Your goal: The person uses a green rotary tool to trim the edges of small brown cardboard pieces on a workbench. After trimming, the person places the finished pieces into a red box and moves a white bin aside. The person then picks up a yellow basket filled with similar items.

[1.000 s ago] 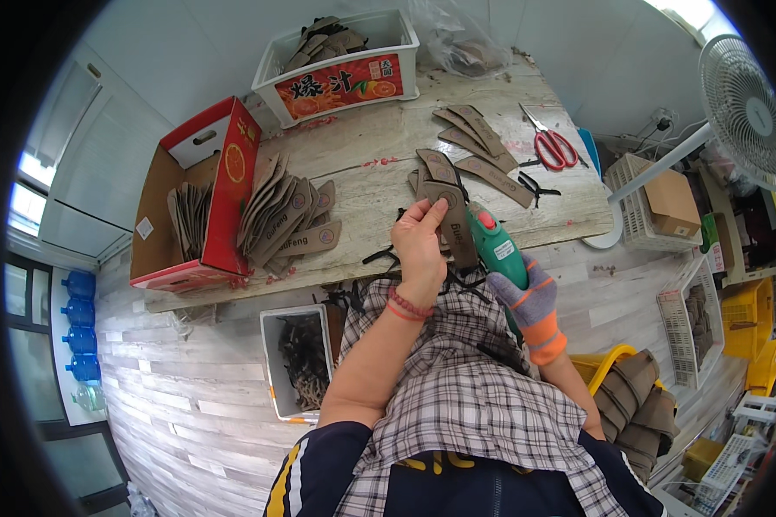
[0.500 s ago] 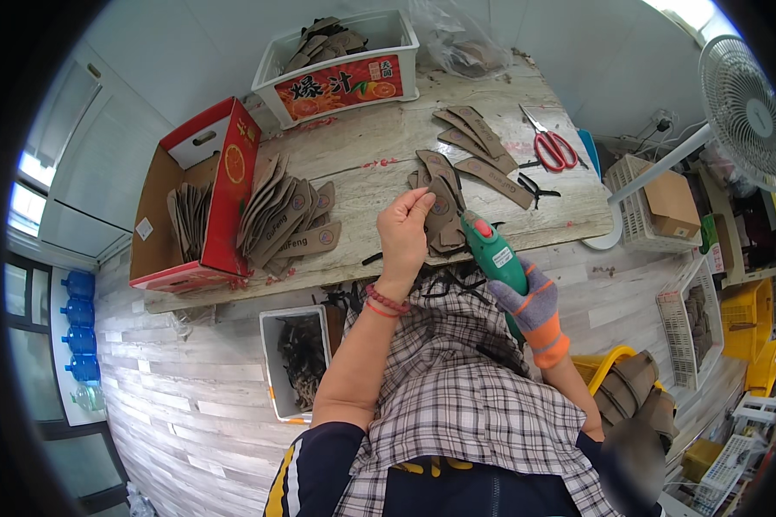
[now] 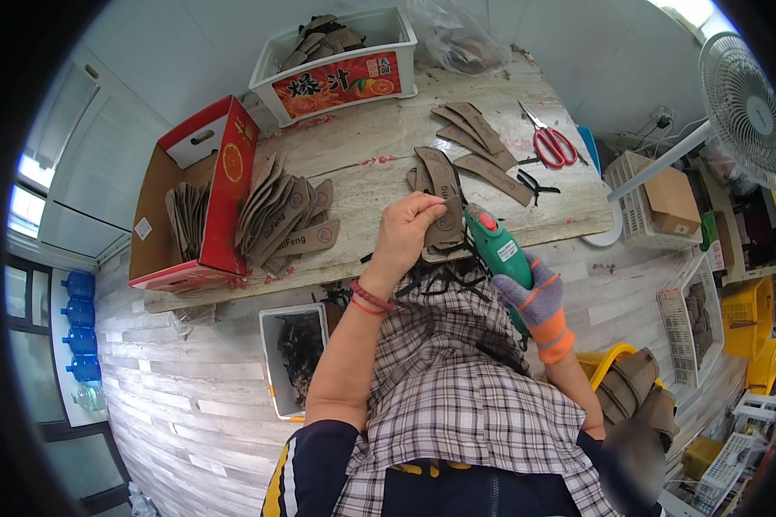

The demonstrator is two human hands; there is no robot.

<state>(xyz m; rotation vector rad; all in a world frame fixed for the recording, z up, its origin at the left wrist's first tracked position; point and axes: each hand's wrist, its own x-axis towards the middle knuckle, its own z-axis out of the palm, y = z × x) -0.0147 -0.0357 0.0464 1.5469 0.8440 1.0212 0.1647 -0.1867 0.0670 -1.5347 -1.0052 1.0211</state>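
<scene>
Left fingertips shifted toward four o'clock, pinching printed strip: likely pliable, best edge-held; right hand clasps power tool.

On my feed, large black characters run across the red label on the white crate, with smaller ones at its right. I see gold characters and a round gold emblem on the red box, plus a small sticker on its brown side. Dark Latin lettering and round emblems mark the brown strips beside it; one loose strip shows lettering too. The white tag on the green tool carries print too fine for me.
</scene>
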